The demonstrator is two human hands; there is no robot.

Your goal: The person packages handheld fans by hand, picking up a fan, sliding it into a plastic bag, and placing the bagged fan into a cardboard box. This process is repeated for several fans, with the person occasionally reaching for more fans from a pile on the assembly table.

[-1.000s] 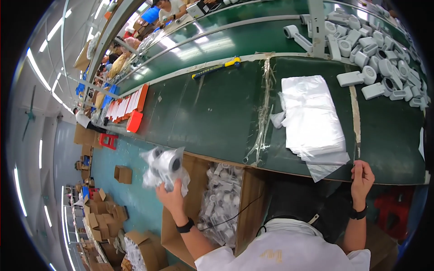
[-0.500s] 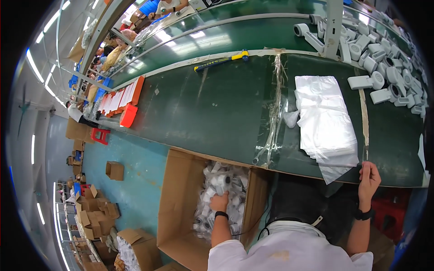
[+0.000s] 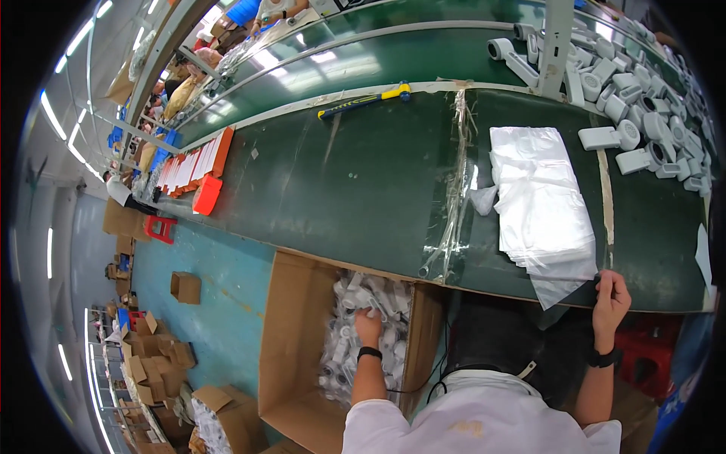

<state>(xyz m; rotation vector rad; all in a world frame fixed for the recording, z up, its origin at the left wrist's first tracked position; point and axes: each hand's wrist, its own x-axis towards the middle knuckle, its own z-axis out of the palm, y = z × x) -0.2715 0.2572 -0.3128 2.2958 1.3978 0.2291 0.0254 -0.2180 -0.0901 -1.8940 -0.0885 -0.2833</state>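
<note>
Inside an open cardboard box [image 3: 299, 333] below the table, my left hand [image 3: 368, 324] reaches down among several white devices in clear plastic bags [image 3: 344, 352]. Its fingertips are partly hidden there, so a hold cannot be made out. My right hand [image 3: 611, 296] is at the table's front edge, fingers curled closed by the lower right corner of a stack of clear plastic bags [image 3: 541, 197]. Whatever its fingertips hold, if anything, is too small to name. The stack lies flat, one corner hanging over the edge.
Many loose white devices [image 3: 643, 106] heap at the back right of the green table [image 3: 363, 189]. A yellow and blue hammer [image 3: 363, 100] lies at the back. Orange-red boxes [image 3: 195, 168] stand far left. A metal post [image 3: 556, 49] rises behind; a red stool [image 3: 650, 352] is at right.
My left hand has moved slightly farther into the box, and the bagged devices around it have shifted. My right hand has moved slightly left along the edge, near the bag corner.
</note>
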